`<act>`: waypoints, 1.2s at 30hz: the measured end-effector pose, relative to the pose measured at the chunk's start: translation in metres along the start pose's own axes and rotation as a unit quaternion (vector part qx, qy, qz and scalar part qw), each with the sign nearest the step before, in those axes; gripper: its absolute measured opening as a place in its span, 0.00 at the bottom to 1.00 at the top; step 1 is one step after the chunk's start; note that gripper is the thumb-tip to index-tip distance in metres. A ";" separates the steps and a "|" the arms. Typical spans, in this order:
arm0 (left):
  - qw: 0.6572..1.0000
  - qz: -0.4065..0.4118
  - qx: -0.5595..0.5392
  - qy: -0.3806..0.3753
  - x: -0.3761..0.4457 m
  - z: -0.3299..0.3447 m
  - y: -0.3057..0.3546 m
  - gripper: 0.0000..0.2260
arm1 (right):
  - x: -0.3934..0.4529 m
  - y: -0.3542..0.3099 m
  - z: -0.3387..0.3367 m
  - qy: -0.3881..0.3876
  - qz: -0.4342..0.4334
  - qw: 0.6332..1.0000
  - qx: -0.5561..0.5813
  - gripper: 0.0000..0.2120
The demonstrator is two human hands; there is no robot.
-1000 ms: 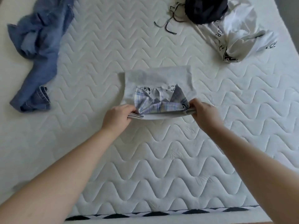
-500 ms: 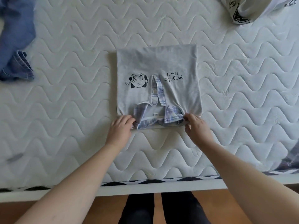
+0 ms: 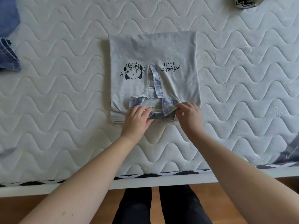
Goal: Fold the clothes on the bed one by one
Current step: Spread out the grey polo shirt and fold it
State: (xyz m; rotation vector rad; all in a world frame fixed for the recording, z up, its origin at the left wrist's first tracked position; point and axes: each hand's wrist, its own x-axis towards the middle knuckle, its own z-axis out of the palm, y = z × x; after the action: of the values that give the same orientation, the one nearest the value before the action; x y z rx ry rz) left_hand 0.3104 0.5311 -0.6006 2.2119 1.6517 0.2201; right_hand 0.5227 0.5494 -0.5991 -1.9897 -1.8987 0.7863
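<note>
A grey shirt [image 3: 153, 50] lies folded into a rectangle in the middle of the white quilted mattress [image 3: 64, 94]. It has a small cartoon print, a line of text and a blue plaid collar [image 3: 166, 105] at its near edge. My left hand [image 3: 137, 118] rests on the left side of the collar with fingers pressing the fabric. My right hand [image 3: 188, 113] pinches the collar's right side.
Blue jeans [image 3: 8, 46] lie at the far left edge. A white garment with black print [image 3: 244, 3] shows at the top right, and dark grey fabric [image 3: 291, 152] at the right near the bed's edge. My legs stand on a wooden floor below the bed's black-and-white trimmed edge [image 3: 145, 175].
The shirt went from half lifted to lying flat, and both hands moved inward from its corners onto the collar. The view tilted down toward the bed's near edge.
</note>
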 end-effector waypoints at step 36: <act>0.996 -0.046 -0.071 0.005 0.029 0.005 0.023 0.05 | 0.036 0.022 -0.027 -0.019 0.423 0.730 0.536 0.09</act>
State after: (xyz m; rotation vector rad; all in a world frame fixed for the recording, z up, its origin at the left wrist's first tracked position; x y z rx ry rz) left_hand 0.3416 0.5524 -0.5988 2.0289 1.6846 0.3139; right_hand 0.5556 0.5870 -0.5964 -1.8211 -0.1177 1.6186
